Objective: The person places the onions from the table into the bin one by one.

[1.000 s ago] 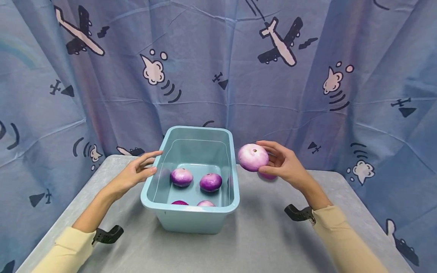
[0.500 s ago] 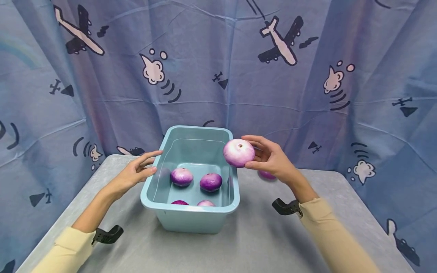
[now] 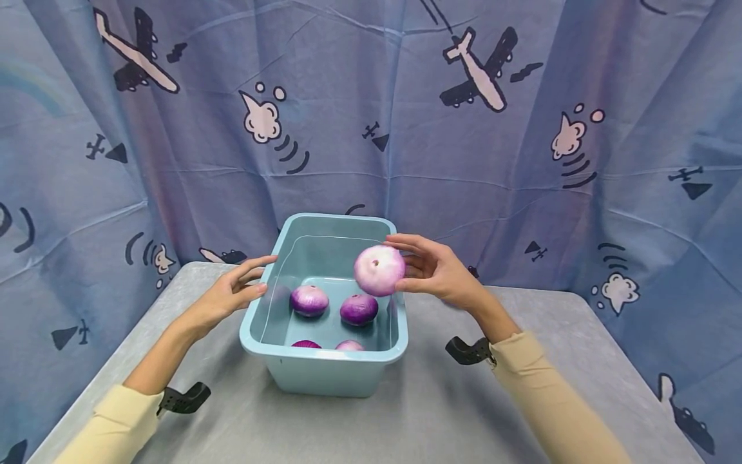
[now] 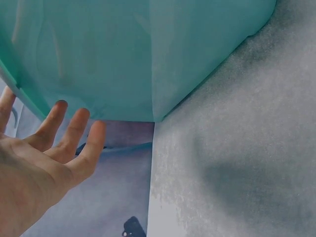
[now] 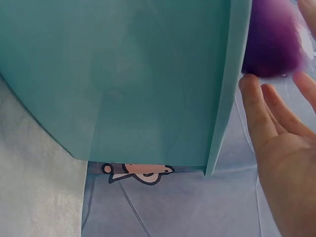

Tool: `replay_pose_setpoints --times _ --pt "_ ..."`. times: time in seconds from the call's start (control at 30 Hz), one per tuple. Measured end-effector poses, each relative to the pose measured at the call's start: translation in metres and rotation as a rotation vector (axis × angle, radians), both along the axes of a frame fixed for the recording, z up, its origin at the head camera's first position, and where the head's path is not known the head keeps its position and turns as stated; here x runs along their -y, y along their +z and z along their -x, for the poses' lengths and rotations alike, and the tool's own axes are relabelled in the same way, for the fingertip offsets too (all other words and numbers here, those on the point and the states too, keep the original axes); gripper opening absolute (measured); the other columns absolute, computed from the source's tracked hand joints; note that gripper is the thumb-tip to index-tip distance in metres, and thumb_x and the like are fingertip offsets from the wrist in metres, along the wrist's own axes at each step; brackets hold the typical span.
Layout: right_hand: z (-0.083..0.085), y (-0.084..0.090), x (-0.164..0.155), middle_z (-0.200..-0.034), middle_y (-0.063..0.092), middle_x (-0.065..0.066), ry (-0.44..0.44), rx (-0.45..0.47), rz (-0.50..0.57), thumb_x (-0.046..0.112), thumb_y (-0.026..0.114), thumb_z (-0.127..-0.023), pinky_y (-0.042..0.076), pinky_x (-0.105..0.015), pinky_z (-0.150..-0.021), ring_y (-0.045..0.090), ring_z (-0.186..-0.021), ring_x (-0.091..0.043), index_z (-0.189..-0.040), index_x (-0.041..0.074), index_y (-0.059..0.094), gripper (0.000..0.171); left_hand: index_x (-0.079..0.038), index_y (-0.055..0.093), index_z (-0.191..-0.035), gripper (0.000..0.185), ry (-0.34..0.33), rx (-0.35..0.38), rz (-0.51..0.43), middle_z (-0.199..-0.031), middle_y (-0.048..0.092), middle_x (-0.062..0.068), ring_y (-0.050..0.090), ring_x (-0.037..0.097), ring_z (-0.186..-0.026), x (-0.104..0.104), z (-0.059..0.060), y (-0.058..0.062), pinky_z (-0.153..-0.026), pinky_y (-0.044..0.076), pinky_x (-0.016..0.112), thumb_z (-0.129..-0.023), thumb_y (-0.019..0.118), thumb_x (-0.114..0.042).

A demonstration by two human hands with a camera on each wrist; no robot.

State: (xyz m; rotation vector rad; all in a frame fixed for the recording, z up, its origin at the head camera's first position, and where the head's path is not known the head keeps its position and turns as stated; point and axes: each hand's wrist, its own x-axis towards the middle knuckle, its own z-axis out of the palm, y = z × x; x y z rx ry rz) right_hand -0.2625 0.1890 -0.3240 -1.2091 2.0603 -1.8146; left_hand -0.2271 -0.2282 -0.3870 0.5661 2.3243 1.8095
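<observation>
My right hand grips a pale purple onion over the right side of a light blue plastic bin. In the right wrist view the same onion shows past the rim, with my fingers spread below it. Inside the bin lie a purple-and-white onion and a darker purple onion. The front rim partly hides a magenta onion and a pale one. Relaxed and held apart, the fingers of my left hand are at the bin's left rim.
The bin stands on a grey table. Behind the table hangs a blue curtain printed with planes. A further onion on the table is almost fully hidden behind my right hand.
My right hand has carried the pale onion leftward from beside the bin to over its right side. The left hand and the bin have stayed in place.
</observation>
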Motion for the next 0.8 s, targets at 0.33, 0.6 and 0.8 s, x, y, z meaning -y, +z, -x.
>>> replay_pose_setpoints --times 0.33,0.6,0.8 --pt "-0.001 -0.003 -0.016 -0.14 0.051 -0.029 -0.028 -0.026 -0.011 -0.01 0.075 -0.088 0.049 -0.048 -0.095 0.053 -0.124 -0.05 -0.14 -0.006 0.052 0.058 -0.02 0.039 -0.157 0.056 0.01 -0.005 0.012 -0.156 0.032 0.024 0.048 0.041 -0.13 0.001 0.001 -0.001 -0.095 0.048 0.049 -0.105 0.059 -0.025" --pt "-0.002 -0.01 -0.041 -0.134 0.059 -0.019 -0.11 -0.028 -0.059 -0.007 0.074 -0.09 0.051 -0.045 -0.093 0.059 -0.12 -0.04 -0.136 -0.005 0.056 0.05 -0.02 0.039 -0.157 0.056 0.004 -0.006 0.013 -0.155 0.033 0.023 0.049 0.04 -0.128 0.0 0.001 -0.001 -0.095 0.048 0.049 -0.105 0.059 -0.024" --pt "-0.004 -0.018 -0.058 -0.13 0.061 -0.018 -0.172 -0.03 -0.084 -0.005 0.074 -0.091 0.053 -0.042 -0.091 0.06 -0.116 -0.043 -0.134 -0.005 0.058 0.046 -0.02 0.038 -0.158 0.056 0.0 0.0 0.005 -0.155 0.033 0.023 0.05 0.039 -0.128 0.0 0.001 -0.002 -0.096 0.047 0.05 -0.105 0.058 -0.023"
